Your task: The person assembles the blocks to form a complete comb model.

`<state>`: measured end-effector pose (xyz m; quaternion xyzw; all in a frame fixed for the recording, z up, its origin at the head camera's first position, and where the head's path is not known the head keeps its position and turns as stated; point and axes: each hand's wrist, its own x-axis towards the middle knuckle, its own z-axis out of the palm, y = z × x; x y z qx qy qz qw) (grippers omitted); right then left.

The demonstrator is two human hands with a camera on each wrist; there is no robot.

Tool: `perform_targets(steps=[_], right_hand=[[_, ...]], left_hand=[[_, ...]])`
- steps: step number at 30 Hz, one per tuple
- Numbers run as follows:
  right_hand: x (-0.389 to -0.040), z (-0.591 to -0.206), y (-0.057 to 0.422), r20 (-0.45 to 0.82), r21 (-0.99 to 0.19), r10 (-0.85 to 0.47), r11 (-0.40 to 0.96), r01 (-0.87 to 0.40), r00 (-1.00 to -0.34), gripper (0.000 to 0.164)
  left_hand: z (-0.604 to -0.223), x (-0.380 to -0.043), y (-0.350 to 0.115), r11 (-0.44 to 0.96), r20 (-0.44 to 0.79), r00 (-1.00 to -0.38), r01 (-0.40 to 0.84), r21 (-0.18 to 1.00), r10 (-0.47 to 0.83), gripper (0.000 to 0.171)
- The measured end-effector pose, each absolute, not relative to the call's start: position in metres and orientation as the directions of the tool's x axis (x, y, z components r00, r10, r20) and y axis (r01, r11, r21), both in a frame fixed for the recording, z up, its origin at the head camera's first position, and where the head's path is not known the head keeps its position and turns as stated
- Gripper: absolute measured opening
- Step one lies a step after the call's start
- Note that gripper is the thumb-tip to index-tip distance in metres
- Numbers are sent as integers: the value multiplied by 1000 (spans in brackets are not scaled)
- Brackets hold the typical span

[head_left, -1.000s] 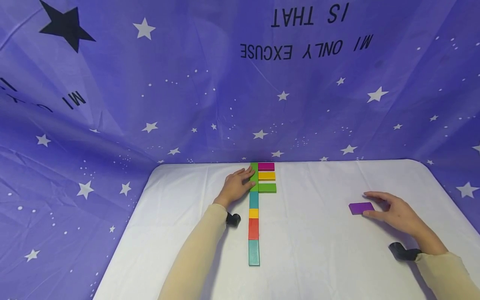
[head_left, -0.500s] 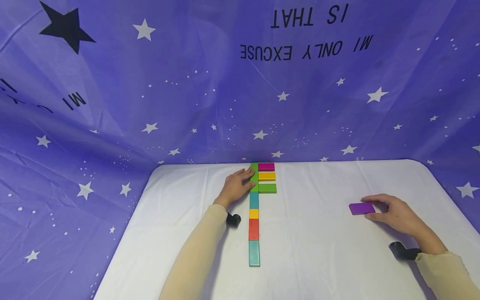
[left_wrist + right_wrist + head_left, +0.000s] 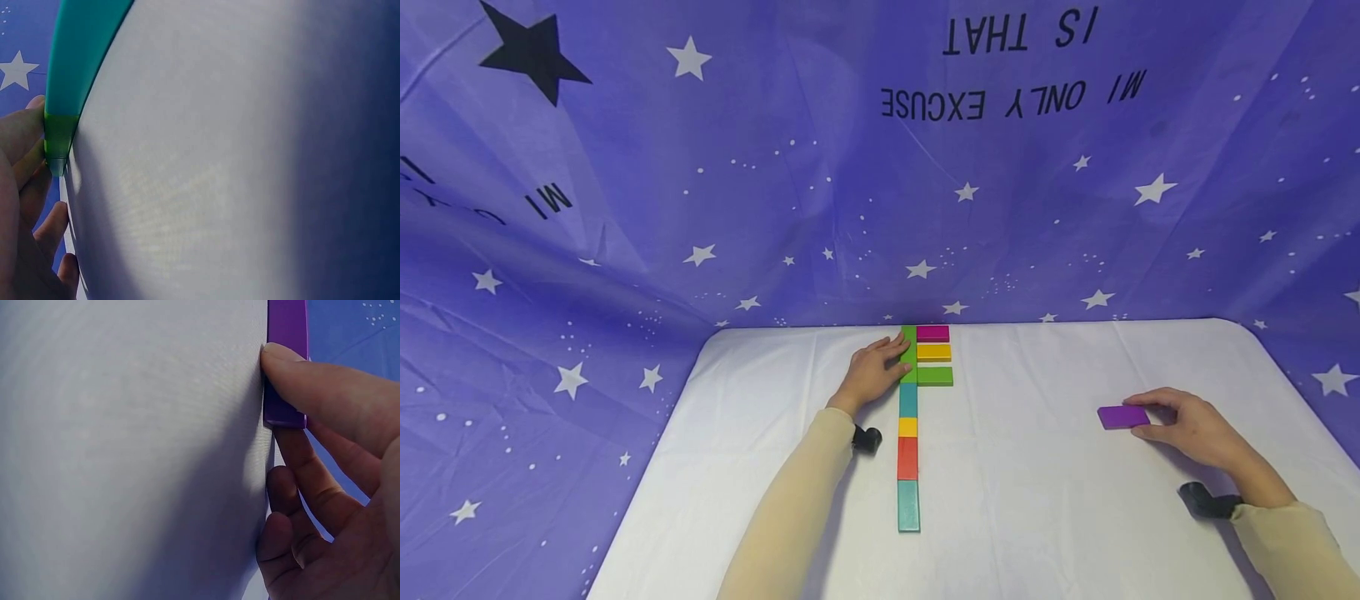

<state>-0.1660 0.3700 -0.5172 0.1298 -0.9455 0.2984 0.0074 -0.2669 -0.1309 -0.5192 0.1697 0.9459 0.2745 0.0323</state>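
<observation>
In the head view, my right hand [image 3: 1198, 429] holds a purple rectangular block [image 3: 1122, 417] by its right end, thumb on the near edge and index finger at the far edge. The right wrist view shows the thumb on the purple block [image 3: 287, 406], with the other fingers below it. My left hand [image 3: 872, 371] rests its thumb and fingertips on the green block [image 3: 909, 354] at the far end of a column of coloured blocks. In the left wrist view, the left fingers [image 3: 47, 231] lie beside the column.
Below the green block run a teal block [image 3: 907, 400], a yellow one [image 3: 907, 427], a red one [image 3: 907, 458] and another teal one [image 3: 908, 506]. Magenta [image 3: 932, 333], yellow [image 3: 934, 352] and green [image 3: 935, 377] blocks stick out rightward. A starry purple cloth [image 3: 820, 208] backs the white table [image 3: 1015, 517].
My right index finger has come nearer to the purple block's far edge, and the thumb has drawn slightly right along its near edge. The left hand and the column have stayed still.
</observation>
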Motion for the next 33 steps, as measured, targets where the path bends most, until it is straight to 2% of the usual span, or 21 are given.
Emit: perform_targets(steps=[19,33], right_hand=[[-164,-514,366,37,-552,-219,809,-203,-975,41],[-165,-507,357,140,-543,-224,797,-263,-965,38]], left_hand=[[-518,-267,-131,790,34,-939,307,531,342,52],[-518,-266,-131,789,33,-939,306,533,342,52]])
